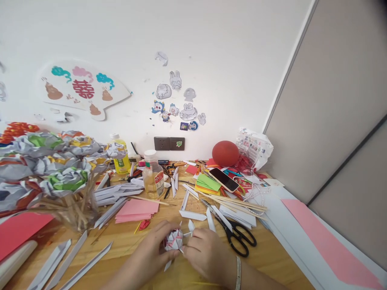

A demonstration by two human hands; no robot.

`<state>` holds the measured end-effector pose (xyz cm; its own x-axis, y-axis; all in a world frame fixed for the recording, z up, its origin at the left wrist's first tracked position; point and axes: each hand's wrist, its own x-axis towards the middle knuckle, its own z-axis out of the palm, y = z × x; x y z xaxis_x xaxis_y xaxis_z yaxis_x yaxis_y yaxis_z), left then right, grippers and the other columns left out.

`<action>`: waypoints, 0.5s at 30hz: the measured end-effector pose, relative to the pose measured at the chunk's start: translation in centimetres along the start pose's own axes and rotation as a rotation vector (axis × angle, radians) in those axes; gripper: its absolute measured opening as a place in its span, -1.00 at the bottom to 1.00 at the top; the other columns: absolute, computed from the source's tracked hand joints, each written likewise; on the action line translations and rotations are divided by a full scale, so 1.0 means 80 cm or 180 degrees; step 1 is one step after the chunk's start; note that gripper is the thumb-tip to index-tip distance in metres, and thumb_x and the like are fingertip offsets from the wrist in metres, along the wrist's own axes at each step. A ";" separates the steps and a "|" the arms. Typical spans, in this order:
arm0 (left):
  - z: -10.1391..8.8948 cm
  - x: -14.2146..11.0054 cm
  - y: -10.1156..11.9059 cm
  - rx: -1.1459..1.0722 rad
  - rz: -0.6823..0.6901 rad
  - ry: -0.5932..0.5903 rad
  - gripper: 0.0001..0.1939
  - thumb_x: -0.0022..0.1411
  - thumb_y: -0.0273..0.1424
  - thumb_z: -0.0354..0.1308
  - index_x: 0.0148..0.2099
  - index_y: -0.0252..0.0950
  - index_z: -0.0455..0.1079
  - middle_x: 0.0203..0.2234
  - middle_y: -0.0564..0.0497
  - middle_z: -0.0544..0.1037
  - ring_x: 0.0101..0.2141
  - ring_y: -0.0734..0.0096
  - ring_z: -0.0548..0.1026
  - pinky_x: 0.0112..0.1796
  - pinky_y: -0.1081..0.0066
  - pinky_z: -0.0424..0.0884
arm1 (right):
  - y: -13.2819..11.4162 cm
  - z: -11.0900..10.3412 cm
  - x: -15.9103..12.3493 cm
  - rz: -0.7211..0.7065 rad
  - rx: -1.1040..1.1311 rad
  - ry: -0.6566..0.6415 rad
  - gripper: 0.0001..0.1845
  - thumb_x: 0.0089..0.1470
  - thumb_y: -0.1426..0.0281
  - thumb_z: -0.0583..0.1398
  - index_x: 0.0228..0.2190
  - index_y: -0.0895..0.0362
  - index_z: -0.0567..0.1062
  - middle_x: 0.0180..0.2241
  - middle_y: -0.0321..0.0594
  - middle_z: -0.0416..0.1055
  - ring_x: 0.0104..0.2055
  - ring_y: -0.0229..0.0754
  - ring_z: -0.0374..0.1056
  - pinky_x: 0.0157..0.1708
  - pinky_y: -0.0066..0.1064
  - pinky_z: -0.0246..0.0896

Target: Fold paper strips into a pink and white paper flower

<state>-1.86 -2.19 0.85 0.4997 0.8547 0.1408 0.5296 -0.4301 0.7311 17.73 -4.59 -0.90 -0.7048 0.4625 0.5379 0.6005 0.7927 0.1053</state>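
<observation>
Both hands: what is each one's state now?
Left hand: closed, holding the folded paper ball.
Right hand: closed beside it; whether it pinches something is unclear.

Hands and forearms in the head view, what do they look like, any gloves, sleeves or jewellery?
The left hand and right hand are ungloved. No sleeve shows on either forearm. The right wrist wears a narrow, pale, silvery-looking bracelet; none shows on the left.
</observation>
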 end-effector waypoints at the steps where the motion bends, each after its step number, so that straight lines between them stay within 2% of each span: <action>1: 0.001 0.000 -0.002 -0.0025 0.0036 0.0002 -0.54 -0.08 -0.57 0.20 -0.06 -0.25 0.37 -0.21 -0.07 0.50 -0.17 0.18 0.45 -0.14 0.30 0.36 | 0.001 0.000 -0.001 0.0041 0.0007 -0.0023 -0.80 0.15 0.48 0.05 -0.51 0.14 0.31 -0.53 -0.30 0.32 -0.45 -0.23 0.11 -0.50 -0.39 -0.14; 5: -0.002 -0.001 -0.005 0.0002 -0.0002 0.0078 -0.39 -0.10 -0.54 0.24 0.07 -0.23 0.27 -0.07 -0.12 0.46 -0.06 0.15 0.41 -0.03 0.24 0.30 | 0.006 -0.003 -0.003 0.0220 -0.0074 -0.0105 -0.81 0.13 0.47 0.06 -0.52 0.13 0.31 -0.52 -0.28 0.32 -0.42 -0.21 0.13 -0.47 -0.38 -0.10; 10: -0.008 -0.003 0.005 0.0444 0.0029 0.0110 -0.61 0.00 -0.45 0.21 -0.06 -0.24 0.38 -0.16 -0.11 0.49 -0.16 0.16 0.46 -0.13 0.24 0.38 | 0.009 -0.015 -0.002 0.0529 0.0074 -0.0216 -0.84 0.10 0.39 0.11 -0.51 0.13 0.33 -0.49 -0.26 0.34 -0.38 -0.18 0.18 -0.42 -0.38 -0.04; 13: -0.005 -0.005 0.002 0.0460 0.0167 0.0186 -0.56 -0.02 -0.49 0.22 -0.03 -0.22 0.36 -0.11 -0.11 0.49 -0.11 0.17 0.45 -0.09 0.26 0.38 | 0.012 -0.027 0.002 0.0636 0.0342 -0.0253 -0.82 0.07 0.34 0.15 -0.51 0.14 0.34 -0.48 -0.26 0.36 -0.38 -0.19 0.20 -0.41 -0.38 -0.01; 15: -0.001 -0.006 -0.002 0.0414 0.0288 0.0227 -0.50 -0.04 -0.52 0.21 0.01 -0.20 0.33 -0.07 -0.10 0.49 -0.07 0.18 0.43 -0.04 0.26 0.36 | 0.016 -0.033 0.003 0.0791 0.0385 -0.0293 -0.87 0.06 0.39 0.16 -0.49 0.15 0.36 -0.45 -0.24 0.37 -0.38 -0.18 0.21 -0.40 -0.38 0.01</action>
<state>-2.25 -2.47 0.73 0.5020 0.8272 0.2524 0.5712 -0.5363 0.6214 19.34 -4.48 1.56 -0.5764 0.6782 0.4559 0.7136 0.6895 -0.1235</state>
